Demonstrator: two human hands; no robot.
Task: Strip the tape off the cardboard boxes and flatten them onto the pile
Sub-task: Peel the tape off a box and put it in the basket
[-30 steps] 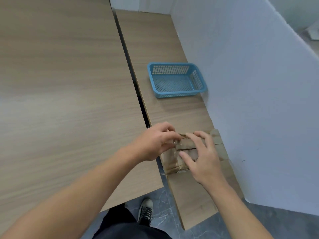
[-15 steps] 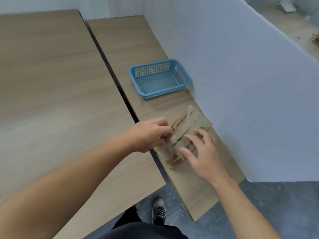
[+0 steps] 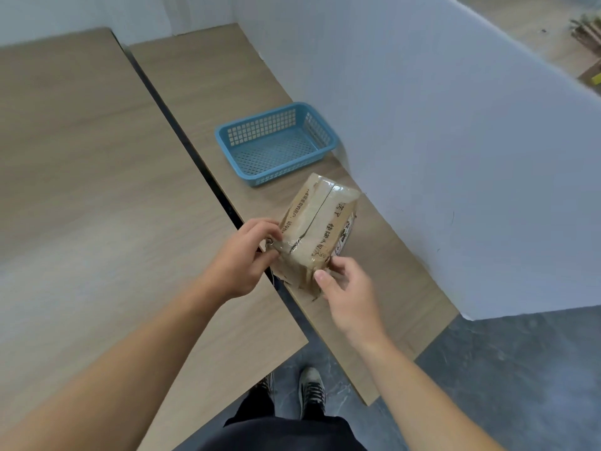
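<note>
Left grip [image 3: 242, 255], right grip [image 3: 348, 294]: both curled around near corners of cardboard box [image 3: 320, 219].

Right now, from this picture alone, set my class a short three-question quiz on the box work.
1. True or false: the left hand and the right hand both grip the cardboard box.
2. The blue basket lies: A) beyond the box on the table, B) on the floor, C) under the box.
3. Has the box been flattened yet?
Key: 1 true; 2 A; 3 no.
</note>
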